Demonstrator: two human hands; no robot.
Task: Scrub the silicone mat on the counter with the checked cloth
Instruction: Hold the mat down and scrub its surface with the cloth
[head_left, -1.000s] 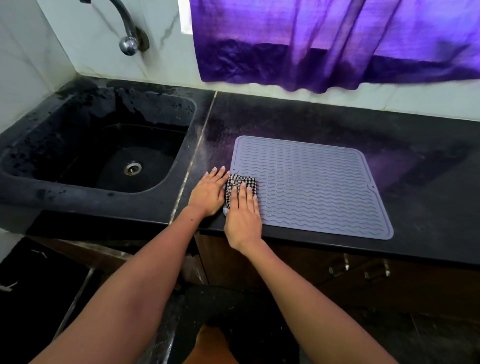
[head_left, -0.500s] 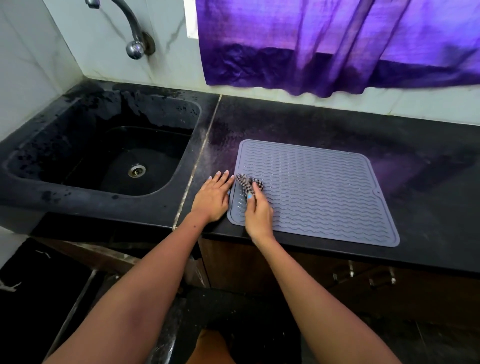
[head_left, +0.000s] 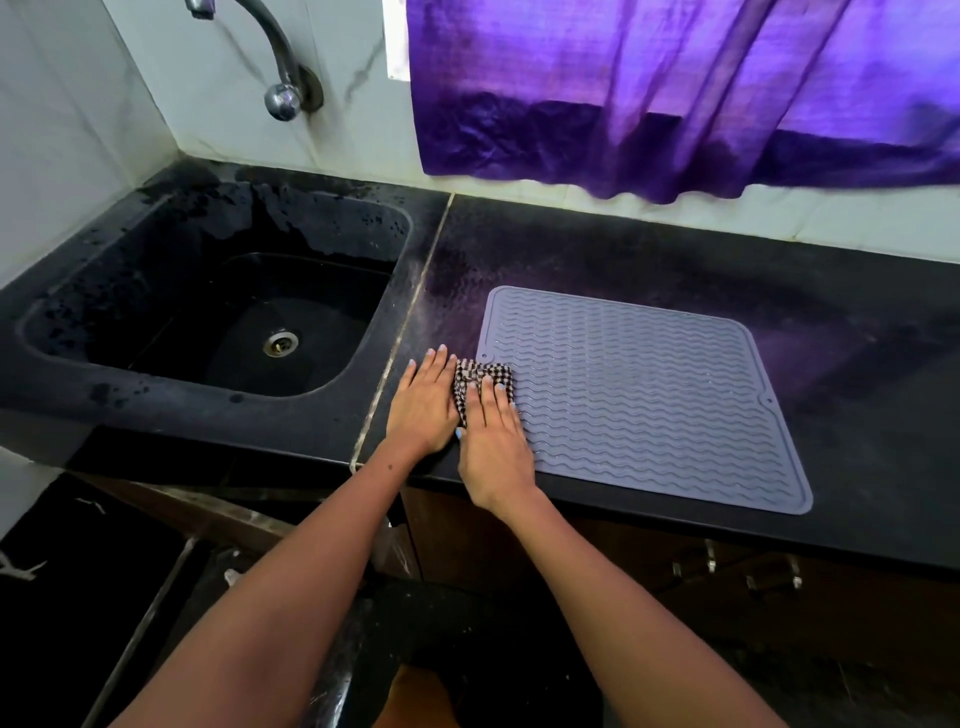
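Silicone mat (head_left: 644, 395): grey, ridged, flat on black counter (head_left: 857, 415). Checked cloth (head_left: 480, 379): bunched on mat's near-left corner, under right hand (head_left: 493, 441), fingers straight, pressing. Left hand (head_left: 423, 402): flat beside cloth, just left of mat. Advice: press evenly, stroke along ridges rightward, steady the mat.

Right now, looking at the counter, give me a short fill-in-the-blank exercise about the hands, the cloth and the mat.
1. The right hand presses the checked ____ onto the silicone mat.
2. The left hand lies flat on the ____, beside the mat.
3. The sink lies to the ____ of the mat.
4. The curtain is ____ in colour.

Missing words: cloth; counter; left; purple
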